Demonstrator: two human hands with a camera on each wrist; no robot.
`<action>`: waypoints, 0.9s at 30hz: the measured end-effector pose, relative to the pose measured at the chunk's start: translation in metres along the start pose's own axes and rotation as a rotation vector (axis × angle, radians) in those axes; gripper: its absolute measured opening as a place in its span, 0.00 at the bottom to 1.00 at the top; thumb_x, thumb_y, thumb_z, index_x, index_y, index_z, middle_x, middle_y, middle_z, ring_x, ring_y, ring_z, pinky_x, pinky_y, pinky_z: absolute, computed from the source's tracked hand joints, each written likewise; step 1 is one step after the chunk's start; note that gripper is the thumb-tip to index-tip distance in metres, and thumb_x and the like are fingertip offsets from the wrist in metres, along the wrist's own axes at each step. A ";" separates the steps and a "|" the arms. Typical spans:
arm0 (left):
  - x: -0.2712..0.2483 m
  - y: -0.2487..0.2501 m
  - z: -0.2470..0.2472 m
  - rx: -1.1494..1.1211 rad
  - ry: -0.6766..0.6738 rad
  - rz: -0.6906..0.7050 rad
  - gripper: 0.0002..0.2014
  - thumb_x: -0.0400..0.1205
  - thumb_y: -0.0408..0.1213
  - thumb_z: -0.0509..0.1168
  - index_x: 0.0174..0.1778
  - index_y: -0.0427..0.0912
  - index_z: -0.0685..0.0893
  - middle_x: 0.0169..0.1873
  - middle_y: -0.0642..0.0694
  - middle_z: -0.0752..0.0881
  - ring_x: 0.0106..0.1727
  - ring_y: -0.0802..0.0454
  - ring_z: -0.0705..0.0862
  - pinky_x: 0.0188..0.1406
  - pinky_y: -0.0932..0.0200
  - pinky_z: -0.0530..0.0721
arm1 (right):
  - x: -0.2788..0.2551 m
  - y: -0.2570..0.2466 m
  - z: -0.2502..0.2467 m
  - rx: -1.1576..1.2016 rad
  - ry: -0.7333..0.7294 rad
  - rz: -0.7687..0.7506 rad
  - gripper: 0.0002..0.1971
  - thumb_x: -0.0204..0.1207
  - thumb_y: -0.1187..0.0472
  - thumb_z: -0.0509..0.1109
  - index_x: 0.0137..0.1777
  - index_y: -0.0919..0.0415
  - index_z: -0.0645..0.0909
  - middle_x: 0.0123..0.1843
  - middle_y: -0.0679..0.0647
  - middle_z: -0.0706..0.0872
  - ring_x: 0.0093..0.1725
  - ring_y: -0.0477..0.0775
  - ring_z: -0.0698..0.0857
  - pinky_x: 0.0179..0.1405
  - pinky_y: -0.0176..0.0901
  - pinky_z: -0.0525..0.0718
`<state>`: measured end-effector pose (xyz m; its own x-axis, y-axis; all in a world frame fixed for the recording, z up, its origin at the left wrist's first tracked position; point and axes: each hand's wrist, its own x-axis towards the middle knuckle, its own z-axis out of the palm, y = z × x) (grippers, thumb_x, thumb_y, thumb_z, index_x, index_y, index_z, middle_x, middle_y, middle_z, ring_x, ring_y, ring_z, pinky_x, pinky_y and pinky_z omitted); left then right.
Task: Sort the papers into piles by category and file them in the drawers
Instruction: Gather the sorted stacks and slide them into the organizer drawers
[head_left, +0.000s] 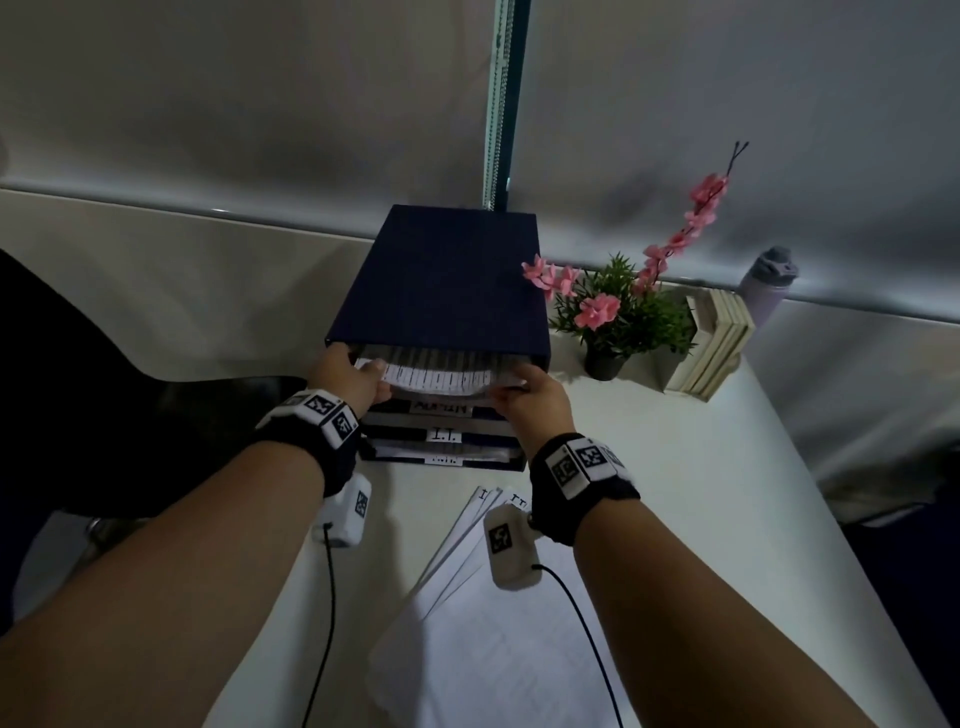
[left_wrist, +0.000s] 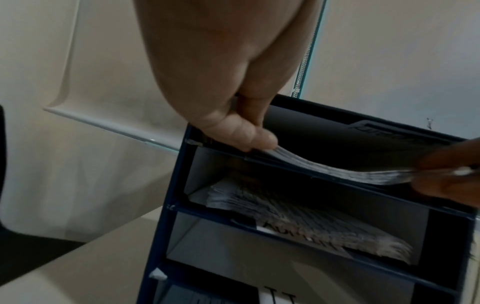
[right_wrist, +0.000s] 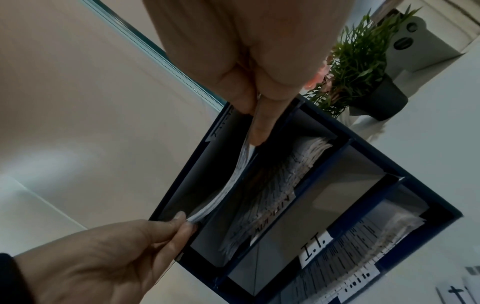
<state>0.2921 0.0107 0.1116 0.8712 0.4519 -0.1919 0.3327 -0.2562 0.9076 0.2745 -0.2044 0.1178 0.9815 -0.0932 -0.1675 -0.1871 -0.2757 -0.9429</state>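
A dark blue drawer unit (head_left: 441, 280) stands at the back of the white table (head_left: 701, 467). Both hands hold a sagging stack of printed papers (head_left: 436, 378) at the mouth of its top compartment. My left hand (head_left: 353, 376) pinches the stack's left end (left_wrist: 262, 142). My right hand (head_left: 524, 397) pinches the right end (right_wrist: 253, 131). The compartment below holds more papers (left_wrist: 311, 224) behind a label that looks like "ADMIN" (head_left: 441, 407). Under it sit drawers labelled "I.T." (head_left: 444, 435) and another that I cannot read. A further pile of papers (head_left: 498, 623) lies on the table near me.
A potted plant with pink flowers (head_left: 618, 312) stands right of the unit, then several upright books (head_left: 717, 343) and a lilac bottle (head_left: 766, 286). A dark chair (head_left: 78, 389) is at the left. Window blinds hang behind the table.
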 end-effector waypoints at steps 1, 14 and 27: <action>0.004 0.002 0.002 -0.004 0.006 -0.019 0.15 0.84 0.32 0.62 0.63 0.30 0.72 0.36 0.43 0.83 0.26 0.55 0.85 0.26 0.62 0.87 | 0.004 -0.001 0.002 -0.031 0.000 -0.017 0.16 0.72 0.67 0.66 0.59 0.57 0.83 0.52 0.59 0.89 0.53 0.60 0.87 0.57 0.57 0.86; -0.019 -0.011 0.011 0.114 0.115 0.177 0.14 0.79 0.29 0.62 0.61 0.36 0.80 0.56 0.38 0.84 0.56 0.41 0.83 0.52 0.56 0.78 | -0.015 0.008 -0.012 -0.099 0.045 -0.063 0.18 0.78 0.68 0.63 0.68 0.62 0.81 0.63 0.57 0.85 0.61 0.56 0.83 0.62 0.43 0.81; -0.135 -0.156 0.050 0.728 -0.540 -0.053 0.33 0.82 0.48 0.63 0.81 0.40 0.62 0.80 0.38 0.63 0.80 0.42 0.65 0.78 0.55 0.64 | -0.097 0.149 -0.108 -0.891 -0.263 0.528 0.10 0.73 0.60 0.61 0.33 0.61 0.80 0.47 0.60 0.90 0.46 0.61 0.89 0.48 0.46 0.87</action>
<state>0.1408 -0.0533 -0.0230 0.8377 0.0634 -0.5425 0.3634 -0.8061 0.4670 0.1469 -0.3395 0.0246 0.7255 -0.2250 -0.6505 -0.4496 -0.8705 -0.2004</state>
